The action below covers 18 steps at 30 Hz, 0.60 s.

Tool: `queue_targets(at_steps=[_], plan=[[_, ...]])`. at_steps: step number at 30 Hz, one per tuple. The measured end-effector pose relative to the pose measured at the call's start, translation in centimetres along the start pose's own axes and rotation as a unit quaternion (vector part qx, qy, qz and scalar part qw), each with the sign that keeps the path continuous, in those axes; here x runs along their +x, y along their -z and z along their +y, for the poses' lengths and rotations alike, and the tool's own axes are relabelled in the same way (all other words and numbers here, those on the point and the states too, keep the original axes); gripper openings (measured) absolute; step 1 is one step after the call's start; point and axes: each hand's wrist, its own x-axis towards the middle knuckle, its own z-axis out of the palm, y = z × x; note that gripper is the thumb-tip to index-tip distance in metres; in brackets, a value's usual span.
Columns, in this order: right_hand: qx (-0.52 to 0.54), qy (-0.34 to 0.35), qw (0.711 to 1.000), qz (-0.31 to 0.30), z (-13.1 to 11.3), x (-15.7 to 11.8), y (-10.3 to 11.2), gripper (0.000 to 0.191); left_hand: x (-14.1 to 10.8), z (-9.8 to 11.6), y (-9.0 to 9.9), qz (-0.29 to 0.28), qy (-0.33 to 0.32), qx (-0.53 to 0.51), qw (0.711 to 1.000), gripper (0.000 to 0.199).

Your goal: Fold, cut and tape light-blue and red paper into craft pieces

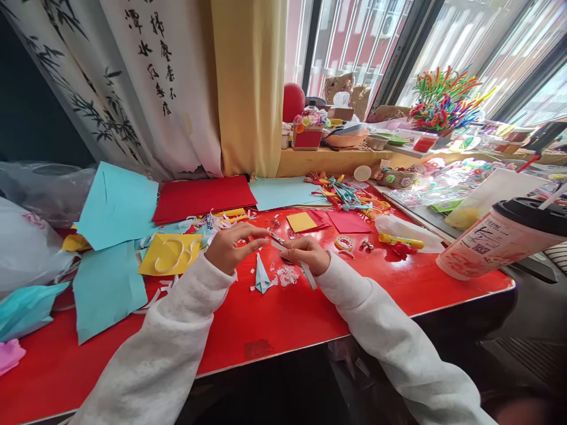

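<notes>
Above the red table, my right hand (305,254) is closed on a narrow white strip (309,276), and one end of it hangs below the fingers. My left hand (234,245) has its thumb and fingertips brought together at the other end of the strip. A small silvery thing (277,238) shows between the hands, too small to name. Just below them lies a folded light-blue paper piece (261,275) with a pale strip along it. Beside that is a little heap of white paper scraps (287,275).
Light-blue sheets (110,289), a yellow sheet (170,254) and red sheets (204,198) lie left and behind. A tape roll (344,242), a yellow tube (401,241) and a tilted paper cup (491,245) are at right. The table's front edge (305,348) runs near my forearms.
</notes>
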Motion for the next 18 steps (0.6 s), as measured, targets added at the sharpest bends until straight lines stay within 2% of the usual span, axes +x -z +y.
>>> queue_targets(at_steps=[3, 7, 12, 14, 16, 17, 18], plan=[[0.009, -0.001, 1.0, 0.002, 0.1, 0.0, 0.0, 0.039, 0.0, 0.1, 0.0, -0.003, -0.044, 0.027, 0.999, 0.015], [0.009, 0.003, 1.0, 0.001, 0.0, 0.0, -0.1, 0.039, 0.1, 0.0, -0.1, 0.022, -0.104, 0.083, 0.991, 0.013], [-0.002, -0.006, 1.0, -0.01, -0.1, 0.1, -0.2, 0.038, -0.2, -0.2, -1.0, 0.029, -0.167, 0.204, 0.964, 0.016], [-0.01, -0.009, 1.0, -0.011, -0.1, 0.1, -0.3, 0.038, -0.4, -0.3, -0.9, 0.013, -0.166, 0.243, 0.956, 0.019], [-0.015, -0.006, 1.0, -0.02, -0.1, 0.1, -0.3, 0.038, -0.4, -0.5, 0.1, 0.014, -0.143, 0.253, 0.957, 0.021], [-0.016, -0.002, 1.0, -0.026, -0.1, 0.0, -0.3, 0.038, -0.4, -0.8, 0.9, 0.033, -0.124, 0.252, 0.959, 0.022], [-0.016, 0.0, 0.999, -0.031, -0.1, 0.0, -0.3, 0.038, -0.4, -1.1, 1.9, 0.076, -0.108, 0.25, 0.959, 0.022]])
